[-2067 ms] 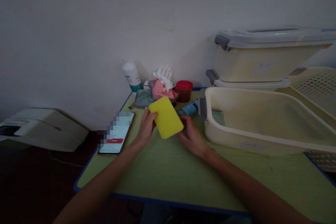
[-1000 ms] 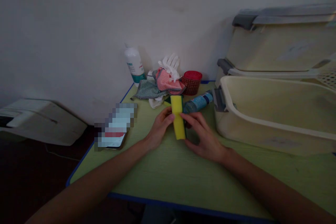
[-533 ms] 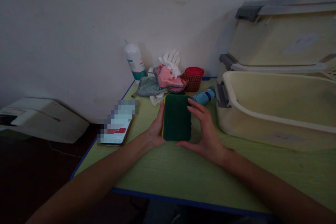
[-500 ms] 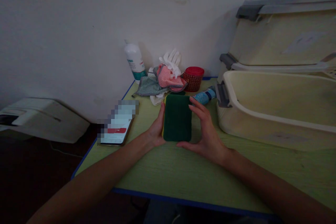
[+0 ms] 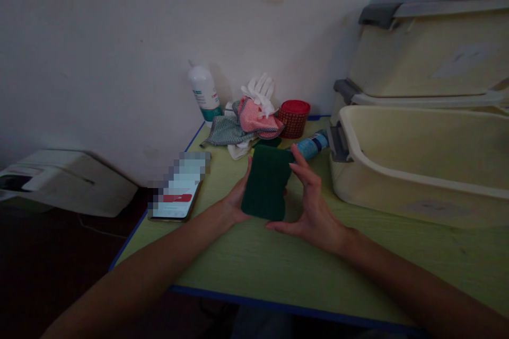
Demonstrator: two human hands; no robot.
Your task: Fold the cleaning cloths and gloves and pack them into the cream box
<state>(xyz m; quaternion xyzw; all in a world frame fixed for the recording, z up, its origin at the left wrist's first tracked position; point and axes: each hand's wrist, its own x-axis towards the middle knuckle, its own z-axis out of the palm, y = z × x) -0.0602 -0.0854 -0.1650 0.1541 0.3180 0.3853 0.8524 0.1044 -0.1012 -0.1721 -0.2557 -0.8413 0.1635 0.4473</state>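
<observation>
A scouring sponge is held up over the green table between both hands, its dark green scrub face turned toward me. My left hand grips its left edge with the thumb along the side. My right hand holds its right edge, fingers curled at the top corner and thumb under the bottom. The sponge's yellow side is hidden.
A phone lies near the table's left edge. At the back stand a white bottle, crumpled cloths with a white glove, a red mesh cup and a lying blue bottle. Cream plastic bins fill the right.
The sponge was turned over from its yellow face, past its edge, to its green face. Since half a second ago it has tilted slightly, its bottom swung left.
</observation>
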